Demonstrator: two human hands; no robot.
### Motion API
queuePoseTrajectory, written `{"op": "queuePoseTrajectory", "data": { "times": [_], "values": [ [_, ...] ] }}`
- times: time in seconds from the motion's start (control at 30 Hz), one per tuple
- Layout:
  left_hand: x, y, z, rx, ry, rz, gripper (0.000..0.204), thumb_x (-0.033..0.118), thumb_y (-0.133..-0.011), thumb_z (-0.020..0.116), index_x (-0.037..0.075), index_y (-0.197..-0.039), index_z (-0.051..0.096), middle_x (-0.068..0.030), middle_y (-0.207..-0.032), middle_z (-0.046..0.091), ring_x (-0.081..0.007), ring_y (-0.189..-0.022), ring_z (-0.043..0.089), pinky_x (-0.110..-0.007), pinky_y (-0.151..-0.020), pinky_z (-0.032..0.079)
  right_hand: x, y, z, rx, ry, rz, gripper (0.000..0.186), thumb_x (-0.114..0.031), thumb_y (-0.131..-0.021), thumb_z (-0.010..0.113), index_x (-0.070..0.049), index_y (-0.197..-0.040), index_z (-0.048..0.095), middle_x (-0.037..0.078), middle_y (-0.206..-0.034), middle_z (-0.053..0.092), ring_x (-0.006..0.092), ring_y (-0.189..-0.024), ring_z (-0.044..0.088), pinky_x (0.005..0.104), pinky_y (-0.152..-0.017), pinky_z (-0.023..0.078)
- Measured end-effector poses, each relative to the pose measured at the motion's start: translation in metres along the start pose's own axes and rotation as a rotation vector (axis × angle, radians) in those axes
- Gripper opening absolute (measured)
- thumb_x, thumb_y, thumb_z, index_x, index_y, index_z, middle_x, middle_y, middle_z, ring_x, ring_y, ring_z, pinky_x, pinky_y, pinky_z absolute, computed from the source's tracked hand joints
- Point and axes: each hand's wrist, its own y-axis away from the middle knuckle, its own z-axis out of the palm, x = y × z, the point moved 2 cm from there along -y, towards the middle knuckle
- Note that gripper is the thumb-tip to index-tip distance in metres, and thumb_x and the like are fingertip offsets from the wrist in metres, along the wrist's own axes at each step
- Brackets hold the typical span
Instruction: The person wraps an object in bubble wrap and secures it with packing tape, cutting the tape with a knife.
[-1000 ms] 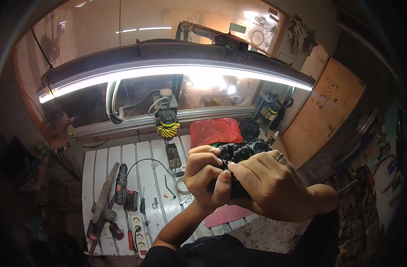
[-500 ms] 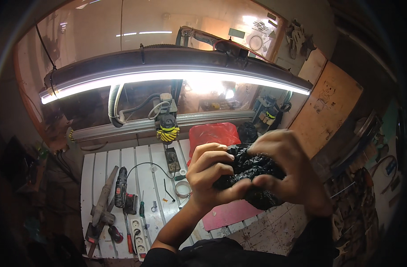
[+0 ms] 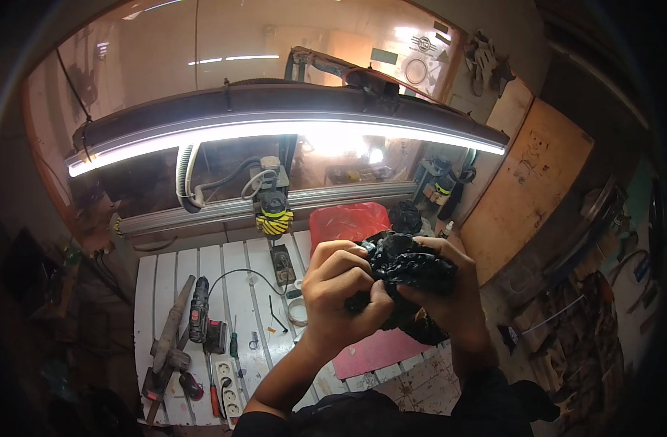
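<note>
A crumpled, shiny black plastic bag (image 3: pixel 415 268) is held up between my two hands, above the right part of the slatted white table. My left hand (image 3: pixel 343 290) grips its left side with curled fingers and thumb. On the right side, my right hand (image 3: pixel 453 302) closes around the bag, its fingers partly hidden by the folds. More of the black plastic hangs below between the hands. Whatever the bag may contain cannot be made out. Behind it lies a red plastic bag (image 3: pixel 348 222), and beneath it a pink sheet (image 3: pixel 377 354).
On the table's left lie a cordless drill (image 3: pixel 199 309), a long grey power tool (image 3: pixel 171 331), a screwdriver (image 3: pixel 233 344) and a white power strip (image 3: pixel 230 387). A tape roll (image 3: pixel 297 311) sits near my left hand. A machine head (image 3: pixel 274 213) and lit tube lamp (image 3: pixel 289 131) span the back.
My right hand, blurred and raised over the bag before, has moved down and now grips its right side. The bag has changed shape, with more of its crumpled top exposed.
</note>
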Motion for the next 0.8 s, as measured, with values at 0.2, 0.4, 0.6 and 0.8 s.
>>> {"op": "queuePoseTrajectory", "data": {
  "times": [0.2,0.4,0.6,0.8],
  "values": [
    [0.007,-0.004,0.010,-0.007,-0.039,-0.012,0.017,0.005,-0.064,0.071,0.001,-0.064,0.055,-0.0156,-0.100,0.058,-0.0378,-0.105,0.061,-0.044,-0.089,0.052,-0.015,-0.009,-0.002,0.086,-0.010,-0.079,0.048,-0.006,-0.078,0.086,-0.001,-0.121,0.066,0.013,-0.104,0.073,0.0201,-0.096,0.072,0.0338,-0.085,0.057],
    [0.015,-0.001,0.014,-0.033,0.004,-0.012,0.016,0.008,-0.074,0.065,-0.005,-0.079,0.056,-0.0227,-0.105,0.055,-0.0399,-0.106,0.060,-0.049,-0.095,0.050,-0.033,0.001,-0.002,0.073,0.202,-0.395,0.056,-0.014,-0.078,0.083,0.002,-0.127,0.062,0.018,-0.108,0.067,0.0310,-0.098,0.069,0.0408,-0.086,0.054],
    [-0.004,0.006,0.009,-0.221,0.322,-0.044,0.031,0.018,-0.082,0.059,-0.001,-0.106,0.051,-0.0268,-0.131,0.040,-0.0411,-0.133,0.039,-0.056,-0.111,0.031,-0.047,0.004,0.002,-0.037,0.388,-0.415,0.102,-0.048,-0.064,0.095,0.000,-0.142,0.049,0.018,-0.115,0.059,0.0354,-0.103,0.060,0.0469,-0.091,0.047],
    [-0.002,-0.001,0.009,-0.249,0.658,-0.141,0.064,0.020,-0.077,0.065,0.008,-0.135,0.042,-0.0245,-0.160,0.025,-0.0397,-0.151,0.027,-0.052,-0.123,0.024,-0.040,-0.004,-0.008,0.036,0.362,-0.391,0.070,-0.025,-0.068,0.093,-0.006,-0.128,0.062,0.013,-0.106,0.066,0.0302,-0.096,0.066,0.0427,-0.084,0.053]
  ]
}}
